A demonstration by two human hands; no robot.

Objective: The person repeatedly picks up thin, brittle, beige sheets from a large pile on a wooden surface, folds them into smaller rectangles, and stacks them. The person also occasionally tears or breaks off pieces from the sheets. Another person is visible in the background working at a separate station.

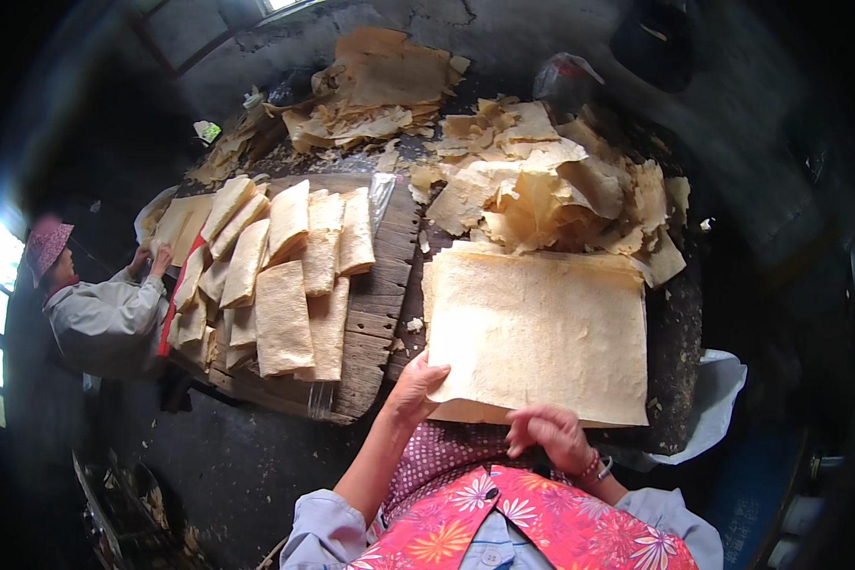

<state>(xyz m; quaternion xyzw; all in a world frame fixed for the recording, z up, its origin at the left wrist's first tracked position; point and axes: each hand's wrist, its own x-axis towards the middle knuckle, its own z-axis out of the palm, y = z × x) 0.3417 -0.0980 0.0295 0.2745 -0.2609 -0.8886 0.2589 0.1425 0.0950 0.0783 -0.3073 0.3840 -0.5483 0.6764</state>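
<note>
A stack of thin, rectangular beige sheets [538,335] lies in front of me on the dark table. My left hand [413,388] grips the near left corner of the top sheet, thumb on its upper face. The sheet's near edge is slightly raised, with another sheet showing beneath. Just off that near edge is my right hand [550,436], blurred, its fingers loosely bent and apart. I see nothing in it. Against the stack's far side leans a heap of torn, crumpled sheet pieces [548,178].
Folded sheet bundles [285,317] overlap on a worn wooden board [377,306] to the left. Beyond them a person [103,306] in a patterned hat handles more sheets. Another heap of broken sheets [392,78] lies at the back. A white plastic bag [716,402] hangs by the right edge.
</note>
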